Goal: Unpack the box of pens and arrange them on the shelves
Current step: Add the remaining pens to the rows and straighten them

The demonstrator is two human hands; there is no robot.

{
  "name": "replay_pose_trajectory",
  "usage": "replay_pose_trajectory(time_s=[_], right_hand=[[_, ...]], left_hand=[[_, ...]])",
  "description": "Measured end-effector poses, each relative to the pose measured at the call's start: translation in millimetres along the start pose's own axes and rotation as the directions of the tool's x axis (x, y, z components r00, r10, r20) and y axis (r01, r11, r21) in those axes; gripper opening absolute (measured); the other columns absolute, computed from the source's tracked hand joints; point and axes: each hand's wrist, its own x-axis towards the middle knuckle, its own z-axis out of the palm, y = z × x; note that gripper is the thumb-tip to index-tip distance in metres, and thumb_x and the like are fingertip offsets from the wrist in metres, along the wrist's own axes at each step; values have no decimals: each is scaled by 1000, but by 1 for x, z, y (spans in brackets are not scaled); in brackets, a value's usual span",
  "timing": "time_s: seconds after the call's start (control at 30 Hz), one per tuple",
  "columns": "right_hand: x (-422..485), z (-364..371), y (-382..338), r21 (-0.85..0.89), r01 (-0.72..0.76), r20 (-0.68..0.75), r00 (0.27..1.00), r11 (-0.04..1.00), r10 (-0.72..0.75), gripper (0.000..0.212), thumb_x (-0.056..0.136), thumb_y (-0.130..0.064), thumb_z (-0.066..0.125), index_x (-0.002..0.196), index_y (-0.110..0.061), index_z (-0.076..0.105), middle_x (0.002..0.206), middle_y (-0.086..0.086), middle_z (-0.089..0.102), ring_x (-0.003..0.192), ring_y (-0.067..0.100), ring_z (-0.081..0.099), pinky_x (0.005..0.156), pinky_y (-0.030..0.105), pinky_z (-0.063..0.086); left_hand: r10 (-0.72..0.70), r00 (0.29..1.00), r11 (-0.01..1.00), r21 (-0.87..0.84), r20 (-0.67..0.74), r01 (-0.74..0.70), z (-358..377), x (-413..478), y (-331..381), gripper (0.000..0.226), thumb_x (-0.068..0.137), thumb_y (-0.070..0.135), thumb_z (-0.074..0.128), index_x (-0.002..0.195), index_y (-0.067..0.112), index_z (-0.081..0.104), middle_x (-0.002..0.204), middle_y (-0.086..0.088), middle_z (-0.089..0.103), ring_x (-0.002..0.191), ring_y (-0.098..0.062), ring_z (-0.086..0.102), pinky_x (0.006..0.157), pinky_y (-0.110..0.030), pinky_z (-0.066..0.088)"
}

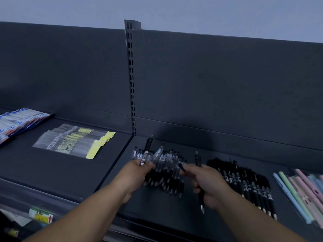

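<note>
A spread of clear-barrelled pens with black grips (166, 172) lies on the dark shelf (157, 210), just right of the slotted upright. My left hand (134, 175) is closed on a few of these clear pens at the spread's left end. My right hand (208, 186) holds a black pen (201, 198) upright across the palm, tip toward me, and pinches another pen end between thumb and finger. To the right lies a row of all-black pens (248, 184).
Pastel pens (300, 191) lie at the far right of the shelf. On the left shelf section are clear packets with yellow labels (75, 142) and blue-and-white packets (19, 121). A slotted upright (131, 81) divides the back panel. A price tag (41, 215) sits on the front rail.
</note>
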Motion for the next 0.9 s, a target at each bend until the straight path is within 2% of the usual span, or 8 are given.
replay_pose_trajectory(time_s=[0.17, 0.27, 0.33, 0.43, 0.57, 0.7, 0.8, 0.9], right_hand=[[4, 2, 11, -24, 61, -38, 997, 998, -62, 13, 86, -19, 70, 88, -11, 61, 76, 1, 74, 43, 9, 37, 41, 20, 31], [2, 5, 12, -180, 57, 52, 997, 982, -49, 16, 86, -25, 71, 89, -11, 63, 85, 3, 75, 43, 9, 41, 41, 19, 32], [2, 8, 13, -311, 76, 131, 991, 947, -37, 12, 89, -25, 67, 89, -14, 64, 87, 4, 74, 40, 8, 43, 39, 19, 33], [6, 10, 14, -376, 103, 151, 987, 921, -49, 5, 91, -19, 63, 95, -17, 66, 85, 4, 69, 39, 6, 47, 37, 18, 34], [10, 6, 14, -388, 83, 158, 987, 918, -23, 11, 94, -15, 58, 101, -18, 65, 86, 3, 68, 43, 6, 53, 39, 19, 39], [10, 5, 13, -312, 38, 175, 984, 949, 18, 10, 95, -10, 54, 102, -12, 62, 88, 6, 68, 51, 10, 56, 43, 20, 43], [12, 5, 14, -199, 5, 144, 989, 980, 24, 8, 95, -7, 56, 100, -11, 59, 94, 11, 69, 56, 12, 60, 49, 23, 49], [15, 2, 12, -122, 56, 67, 997, 991, -49, 11, 94, -13, 61, 101, -5, 63, 83, 10, 69, 59, 11, 60, 51, 23, 50]], left_hand=[[76, 997, 951, 301, -27, -65, 2, 21, 19, 20, 97, 29, 50, 88, 12, 57, 88, -9, 57, 78, -20, 50, 62, -25, 36], [107, 994, 808, 583, 3, -89, 9, 30, 25, 28, 98, 29, 45, 75, 13, 51, 86, -10, 58, 82, -25, 57, 66, -23, 37], [111, 993, 729, 677, 27, -100, 16, 33, 24, 24, 98, 29, 43, 91, 10, 58, 106, -13, 64, 102, -29, 59, 75, -23, 38], [103, 993, 687, 719, 50, -108, 22, 34, 18, 31, 98, 29, 43, 109, 5, 60, 115, -14, 63, 108, -29, 58, 77, -24, 39], [110, 992, 717, 687, 57, -119, 20, 39, 11, 27, 97, 27, 45, 112, 7, 56, 110, -14, 62, 103, -28, 58, 73, -25, 41], [70, 996, 919, 384, 54, -86, 15, 40, 3, 19, 96, 19, 50, 109, 11, 61, 90, -10, 66, 78, -22, 63, 74, -35, 55], [61, 997, 977, 204, 45, -68, 12, 33, 3, 15, 97, 19, 50, 104, 15, 62, 80, -3, 61, 64, -12, 56, 55, -21, 49], [144, 989, 971, 192, 24, -146, 15, 28, 2, 14, 96, 32, 52, 103, 24, 61, 86, 7, 61, 76, -6, 55, 61, -17, 43]])
